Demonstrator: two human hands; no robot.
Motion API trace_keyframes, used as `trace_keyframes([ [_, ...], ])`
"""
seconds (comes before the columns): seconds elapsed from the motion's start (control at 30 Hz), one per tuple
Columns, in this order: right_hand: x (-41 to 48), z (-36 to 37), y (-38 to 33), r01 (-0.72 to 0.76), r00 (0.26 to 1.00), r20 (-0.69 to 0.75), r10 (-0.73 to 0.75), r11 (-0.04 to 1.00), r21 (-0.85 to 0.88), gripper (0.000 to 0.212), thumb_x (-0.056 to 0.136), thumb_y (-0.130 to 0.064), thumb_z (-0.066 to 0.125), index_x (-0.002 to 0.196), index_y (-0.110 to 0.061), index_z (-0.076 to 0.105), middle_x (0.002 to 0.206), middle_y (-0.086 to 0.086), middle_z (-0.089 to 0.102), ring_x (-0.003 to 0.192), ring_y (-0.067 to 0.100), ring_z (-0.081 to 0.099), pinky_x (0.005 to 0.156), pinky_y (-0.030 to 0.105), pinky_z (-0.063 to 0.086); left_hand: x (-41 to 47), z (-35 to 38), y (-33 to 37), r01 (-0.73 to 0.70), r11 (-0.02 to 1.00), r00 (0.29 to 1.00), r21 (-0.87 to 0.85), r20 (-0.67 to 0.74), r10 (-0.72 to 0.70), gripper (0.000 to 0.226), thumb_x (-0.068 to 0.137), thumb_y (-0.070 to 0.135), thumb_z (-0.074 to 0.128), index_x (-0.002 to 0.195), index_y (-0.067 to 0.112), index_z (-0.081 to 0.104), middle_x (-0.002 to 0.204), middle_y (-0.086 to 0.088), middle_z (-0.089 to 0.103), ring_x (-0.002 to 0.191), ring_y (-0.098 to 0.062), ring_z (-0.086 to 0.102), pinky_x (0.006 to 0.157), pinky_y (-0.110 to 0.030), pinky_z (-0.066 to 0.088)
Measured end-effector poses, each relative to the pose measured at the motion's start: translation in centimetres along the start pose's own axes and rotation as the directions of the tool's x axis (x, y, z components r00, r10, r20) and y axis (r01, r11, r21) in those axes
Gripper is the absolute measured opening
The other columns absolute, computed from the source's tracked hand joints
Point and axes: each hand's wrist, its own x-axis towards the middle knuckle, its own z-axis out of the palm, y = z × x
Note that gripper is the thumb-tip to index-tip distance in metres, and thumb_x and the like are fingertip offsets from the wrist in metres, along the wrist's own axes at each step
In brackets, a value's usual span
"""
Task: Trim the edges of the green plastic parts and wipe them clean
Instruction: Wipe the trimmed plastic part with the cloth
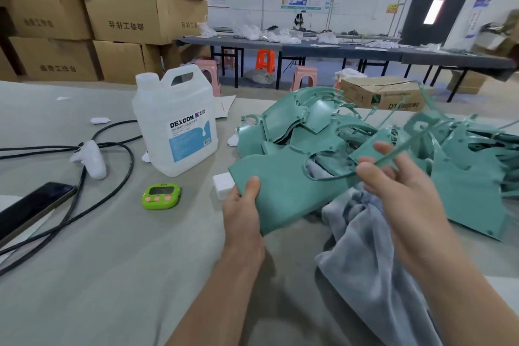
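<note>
Green plastic part (283, 194), a flat panel with a curved cut-out, is held just above the surface (112, 261), right of centre and about midway between the near and far edges. The left hand (243, 213) grips its lower left corner, thumb on the top face; the fingers beneath are hidden. This grip appears to brace the panel so that its opposite edge is free for trimming.

The right hand (393, 185) pinches a thin green strip (404, 146) that runs off the panel's cut-out edge. Judged from this hold, the strip is surplus edge material being pulled away by hand. No cutting tool is visible.

A grey cloth (365, 239) lies directly under the panel and trails to the near edge. It is likely kept there so that wiping can follow trimming without a reach.

The heap of green parts (309, 121) lies beyond the panel, spreading toward the right edge, within reach of either hand. Whether these parts are trimmed or untrimmed cannot be told.

1 clear jug (179, 126) of liquid stands upright left of the heap, cap on, presumably the cleaning fluid. A small white block (223, 185) sits just beside the left hand. A green timer (161, 196) lies in front of the jug. Toward the left edge lie black cables (123, 166), a white controller (90, 159) and a dark phone (31, 208), well apart from the work.
</note>
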Motion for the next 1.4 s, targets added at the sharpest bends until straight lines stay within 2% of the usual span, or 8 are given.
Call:
trace_keyframes([
  [0.07,0.4,0.7,0.8,-0.057,0.998,-0.004,0.057,0.998,0.003,0.021,0.093,-0.012,0.069,0.106,-0.027,0.076,0.092,0.003,0.079,0.087,0.018,0.074,0.077,0.03,0.052,-0.3,0.3,-0.3,0.088,0.996,0.993,-0.026,0.077,-0.085,0.022,0.099,0.012,0.056,0.117,0.015,0.069,0.11,-0.006,0.077,0.096,-0.025,0.075,0.068,-0.037,0.062],
  [0.2,0.2,0.9,3.6,-0.196,0.981,0.028,0.194,0.968,0.157,0.032,0.1,-0.003,0.055,0.081,-0.012,0.08,0.092,0.016,0.078,0.088,0.027,0.075,0.063,0.03,0.06,0.1,-0.7,0.1,0.234,0.968,0.948,-0.087,0.241,-0.207,0.034,0.09,0.003,0.057,0.12,0.01,0.069,0.116,-0.013,0.074,0.101,-0.03,0.073,0.071,-0.039,0.061],
  [0.37,-0.1,0.2,5.8,-0.318,0.947,0.128,0.293,0.904,0.284,0.024,0.101,-0.003,0.052,0.094,0.003,0.074,0.105,0.023,0.075,0.101,0.036,0.071,0.094,0.052,0.056,0.6,-0.3,-0.6,0.071,0.977,0.993,0.202,0.078,-0.088,0.022,0.09,0.001,0.066,0.111,0.006,0.071,0.101,-0.01,0.078,0.089,-0.029,0.075,0.073,-0.04,0.061],
  [0.6,-0.2,-0.7,5.6,-0.368,0.926,0.245,0.288,0.833,0.413,0.024,0.101,-0.003,0.049,0.096,0.002,0.071,0.103,0.02,0.075,0.092,0.028,0.073,0.076,0.035,0.062,0.3,-0.2,-0.9,-0.018,0.961,0.997,0.275,-0.066,0.037,0.023,0.098,0.035,0.062,0.091,0.02,0.077,0.089,0.004,0.079,0.081,-0.017,0.076,0.069,-0.033,0.06],
  [0.73,-0.1,-0.9,5.7,-0.391,0.914,0.285,0.29,0.817,0.424,0.023,0.102,-0.008,0.049,0.101,-0.001,0.071,0.104,0.018,0.075,0.09,0.023,0.074,0.068,0.03,0.061,-0.6,-0.2,-0.3,-0.109,0.934,0.988,0.341,-0.067,0.139,0.034,0.099,0.045,0.055,0.074,0.049,0.076,0.072,0.022,0.074,0.063,0.002,0.07,0.046,-0.013,0.049],
  [0.9,-0.2,-0.9,6.2,-0.364,0.916,0.298,0.268,0.868,0.338,0.02,0.098,-0.002,0.055,0.104,-0.004,0.074,0.108,0.012,0.076,0.093,0.019,0.074,0.077,0.03,0.059,-1.0,-0.2,-0.6,-0.025,0.976,0.998,0.217,-0.05,0.037,0.011,0.094,0.024,0.064,0.096,0.021,0.075,0.087,0.006,0.079,0.076,-0.014,0.076,0.055,-0.025,0.057],
  [1.13,-0.1,-0.6,6.2,-0.351,0.928,0.248,0.277,0.874,0.337,0.024,0.102,0.001,0.049,0.099,-0.005,0.072,0.098,0.01,0.079,0.085,0.017,0.076,0.065,0.024,0.06,-1.6,-0.8,-0.2,0.317,0.948,0.901,0.024,0.305,-0.309,0.047,0.058,-0.006,0.056,0.097,0.007,0.079,0.109,-0.012,0.076,0.091,-0.028,0.075,0.066,-0.032,0.061],
  [1.4,-1.2,-0.4,3.2,-0.4,0.912,0.24,0.334,0.856,0.328,0.027,0.107,-0.009,0.046,0.116,0.004,0.068,0.114,0.013,0.076,0.103,0.028,0.074,0.085,0.042,0.062,-3.5,1.3,-0.1,0.163,0.972,0.971,0.171,0.145,-0.189,0.025,0.084,-0.004,0.067,0.107,0.008,0.071,0.103,-0.01,0.078,0.082,-0.024,0.076,0.057,-0.029,0.057],
])
